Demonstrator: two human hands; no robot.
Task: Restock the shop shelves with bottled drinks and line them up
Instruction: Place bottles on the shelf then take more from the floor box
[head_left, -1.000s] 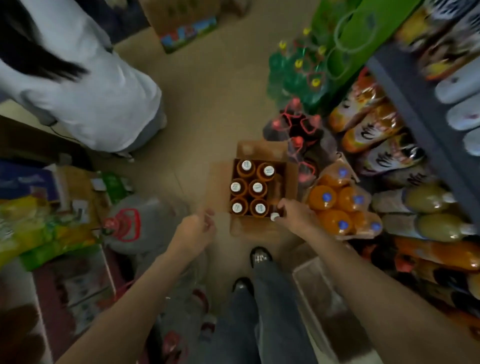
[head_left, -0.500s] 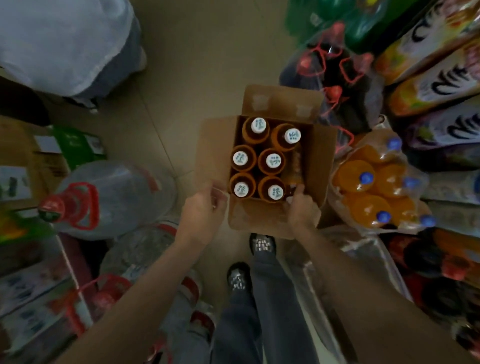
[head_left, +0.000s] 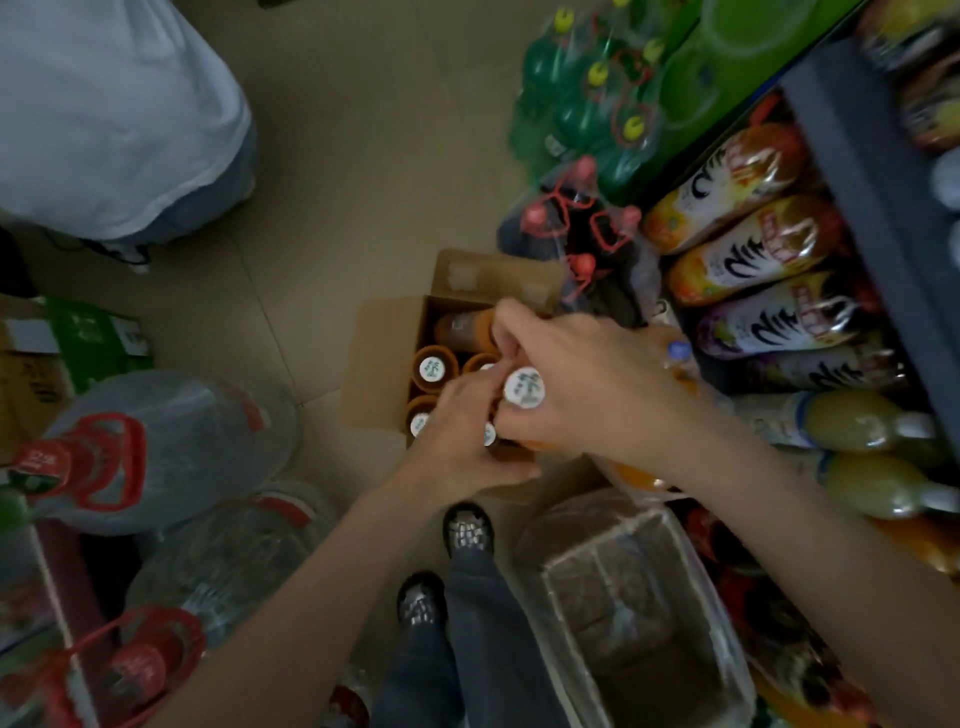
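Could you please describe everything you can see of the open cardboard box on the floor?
The brown cardboard box sits on the tan tiled floor beside the shelf stock, its flaps folded outward. It holds upright orange-brown bottles with white printed caps. The right hand grips one bottle by its neck, and the left hand reaches among the bottles' caps.
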